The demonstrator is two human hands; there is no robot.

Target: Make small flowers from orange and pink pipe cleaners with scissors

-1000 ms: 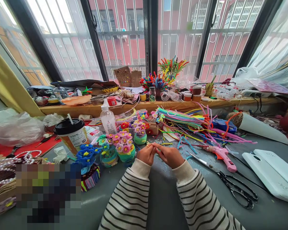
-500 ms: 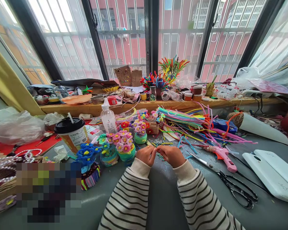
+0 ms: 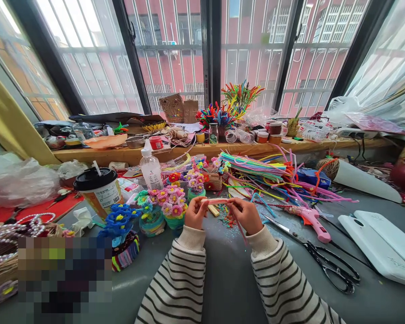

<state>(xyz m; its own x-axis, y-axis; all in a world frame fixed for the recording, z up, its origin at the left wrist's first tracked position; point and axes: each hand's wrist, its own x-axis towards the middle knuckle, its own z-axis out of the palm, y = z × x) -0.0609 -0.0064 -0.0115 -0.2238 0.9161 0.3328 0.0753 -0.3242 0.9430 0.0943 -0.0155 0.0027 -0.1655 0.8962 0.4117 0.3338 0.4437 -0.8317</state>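
A pink pipe cleaner (image 3: 218, 200) stretches between my two hands, with one strand hanging down below the right. My left hand (image 3: 195, 214) is closed in a pinch on its left end. Fingers of my right hand (image 3: 247, 217) grip it at the other end. Just under it, on the table, lies a small pale yellow block (image 3: 213, 210), among bits of coloured trimmings (image 3: 228, 220). To the left of my left hand stand a pot of pink pipe-cleaner flowers (image 3: 172, 200) and a blue flower pot (image 3: 120, 222).
Right of my hands lie scissors (image 3: 319, 256), a pink glue gun (image 3: 315, 223) and two white slabs (image 3: 374, 245). A heap of pipe cleaners (image 3: 256, 166) sits behind. At left stand a lidded cup (image 3: 101, 193) and a clear bottle (image 3: 150, 171).
My hands were close together at the fingertips; now they are further apart, with the pink pipe cleaner showing stretched between them. The view has shifted slightly.
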